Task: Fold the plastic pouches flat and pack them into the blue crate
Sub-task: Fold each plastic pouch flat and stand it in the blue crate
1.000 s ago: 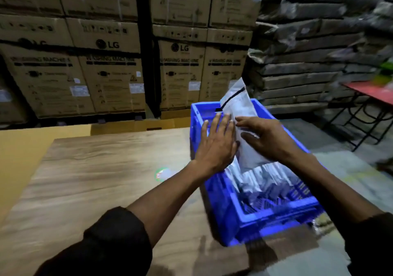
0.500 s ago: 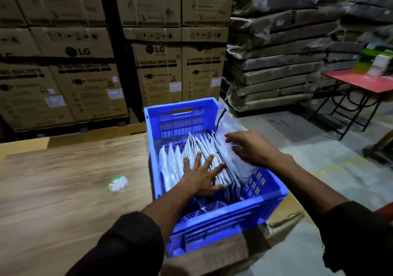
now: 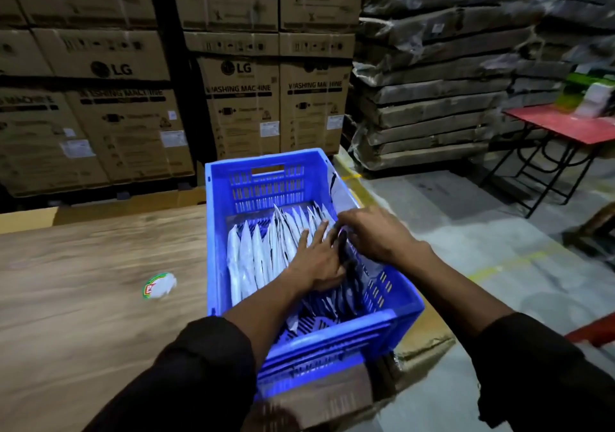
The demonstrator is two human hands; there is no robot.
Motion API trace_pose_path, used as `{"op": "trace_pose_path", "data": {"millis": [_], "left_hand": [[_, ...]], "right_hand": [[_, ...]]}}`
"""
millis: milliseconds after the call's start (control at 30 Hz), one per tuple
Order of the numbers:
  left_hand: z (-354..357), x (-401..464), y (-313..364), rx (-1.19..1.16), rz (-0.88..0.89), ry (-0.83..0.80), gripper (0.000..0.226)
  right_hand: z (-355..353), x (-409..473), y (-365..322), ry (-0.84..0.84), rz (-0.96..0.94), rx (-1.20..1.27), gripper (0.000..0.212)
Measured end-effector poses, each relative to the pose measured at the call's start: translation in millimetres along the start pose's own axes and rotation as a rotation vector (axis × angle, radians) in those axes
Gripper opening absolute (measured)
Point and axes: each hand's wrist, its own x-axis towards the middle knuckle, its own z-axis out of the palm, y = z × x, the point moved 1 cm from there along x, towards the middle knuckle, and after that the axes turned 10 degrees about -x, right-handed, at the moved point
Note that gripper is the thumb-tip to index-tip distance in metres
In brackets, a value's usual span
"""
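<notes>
Dim warehouse light; the crate [image 3: 309,178] glows brightest blue, its near wall smeared by motion blur. Boxes [image 3: 243,98] behind it bow with wide-angle distortion, corners sinking into shadow.

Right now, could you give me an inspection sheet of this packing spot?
Surface: wood-grain table.
Job's things: blue crate at the table's right edge; white pouches standing on edge in a row inside.
Clutter: round sticker on the table.
Hands: left hand flat against the row; right hand on the rightmost pouches, grip unclear.
Cables: nothing seen.
Surroundings: LG washing machine cartons, wrapped stacks, red table.
</notes>
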Motion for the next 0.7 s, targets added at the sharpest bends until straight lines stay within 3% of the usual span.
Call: {"op": "trace_pose_path", "data": {"millis": [167,333,433,567,700], "left_hand": [[20,2,-7,-0.009,0.007,-0.105,0.068],[14,-1,-15,0.000,0.033,-0.021,0.069],[10,13,-9,0.064,0.163,0.028,0.068],[6,27,-9,0.107,0.251,-0.014,0.088],[-6,31,-7,0.149,0.189,-0.139,0.052]], "right_hand": [[6,1,1,0.010,-0.020,-0.051,0.028],[7,3,-1,0.009,-0.029,-0.082,0.030],[6,6,-4,-0.003,-0.037,-0.078,0.025],[3,12,-10,-0.041,-0.011,-0.136,0.029],[10,16,-17,-0.052,-0.006,-0.173,0.026]]}}
